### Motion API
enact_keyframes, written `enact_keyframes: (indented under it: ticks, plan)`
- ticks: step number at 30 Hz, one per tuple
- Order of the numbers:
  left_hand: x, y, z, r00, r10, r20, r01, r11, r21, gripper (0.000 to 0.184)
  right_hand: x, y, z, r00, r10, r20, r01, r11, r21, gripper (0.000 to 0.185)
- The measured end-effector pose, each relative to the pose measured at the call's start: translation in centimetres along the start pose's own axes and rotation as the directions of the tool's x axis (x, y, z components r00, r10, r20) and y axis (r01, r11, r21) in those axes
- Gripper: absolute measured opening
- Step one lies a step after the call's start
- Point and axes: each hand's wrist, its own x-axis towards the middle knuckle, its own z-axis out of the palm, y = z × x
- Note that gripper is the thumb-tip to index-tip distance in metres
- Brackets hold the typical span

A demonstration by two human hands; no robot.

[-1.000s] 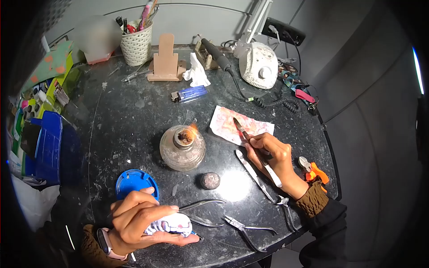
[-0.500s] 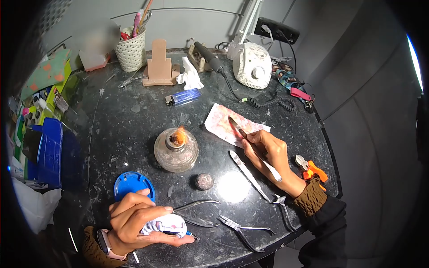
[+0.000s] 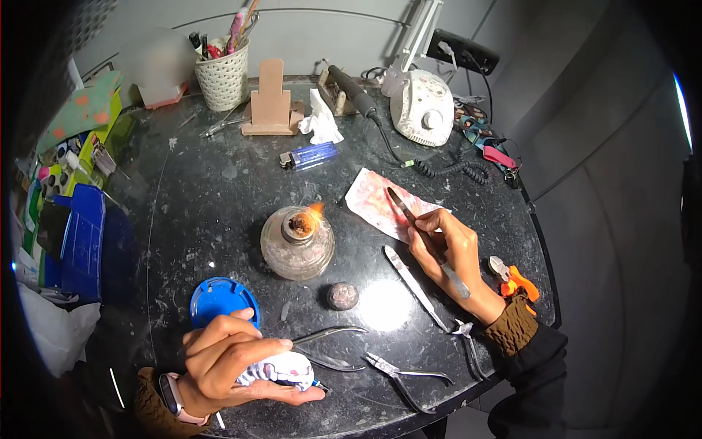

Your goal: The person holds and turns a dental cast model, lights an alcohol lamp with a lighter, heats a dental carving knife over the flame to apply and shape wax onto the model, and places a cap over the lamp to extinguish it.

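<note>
My left hand (image 3: 238,362) is closed around a white dental model (image 3: 281,369) with pink and dark marks, low over the table beside a blue round lid (image 3: 223,301). A blue-tipped thing pokes out under the model. Between the fingers of my right hand (image 3: 450,252) is a metal spatula (image 3: 431,245), its dark blade over a red-stained white paper (image 3: 376,201). Left of that paper, a glass burner (image 3: 298,252) burns with an orange flame (image 3: 315,212). A second metal tool (image 3: 413,285) lies beside my right hand.
Pliers (image 3: 395,373), a dark round lump (image 3: 343,296) and orange-handled cutters (image 3: 515,282) lie near the front and right. Behind are a blue lighter (image 3: 311,155), a brown stand (image 3: 270,106), a white basket (image 3: 223,79) and a white machine (image 3: 424,108). Blue bins (image 3: 82,238) stand left.
The spatula and right hand have shifted slightly on the paper, and the spatula's blade has turned a little. The paper has rotated slightly. My left hand keeps its hold; the camera view swayed and returned.
</note>
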Motion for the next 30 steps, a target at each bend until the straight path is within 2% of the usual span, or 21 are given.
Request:
enact_keyframes:
  ticks: [5,15,21,27,30]
  plan:
    - [0.03,0.12,0.07,1.000,-0.003,-0.001,0.003,1.000,0.000,0.071,0.26,-0.29,-0.28,0.995,0.095,0.031,-0.096,0.995,0.017,0.013]
    - [0.07,0.15,0.01,1.000,-0.009,0.022,0.009,1.000,-0.025,0.069,0.54,-0.06,-0.24,0.996,0.084,0.023,-0.085,0.994,0.073,0.013]
    - [0.29,0.11,-0.03,1.000,0.014,0.008,-0.014,0.999,-0.044,0.069,0.79,-0.38,-0.28,0.983,0.179,0.038,-0.182,0.980,0.082,0.013]
    - [0.15,0.01,0.24,1.000,0.017,-0.008,-0.017,0.998,-0.058,0.070,0.49,0.28,0.19,0.999,0.054,0.009,-0.054,0.999,0.007,0.014]
    - [0.15,-0.02,0.29,1.000,0.023,-0.017,-0.024,0.998,-0.056,0.070,0.51,-0.25,-0.02,0.996,0.066,0.056,-0.065,0.998,-0.019,0.015]
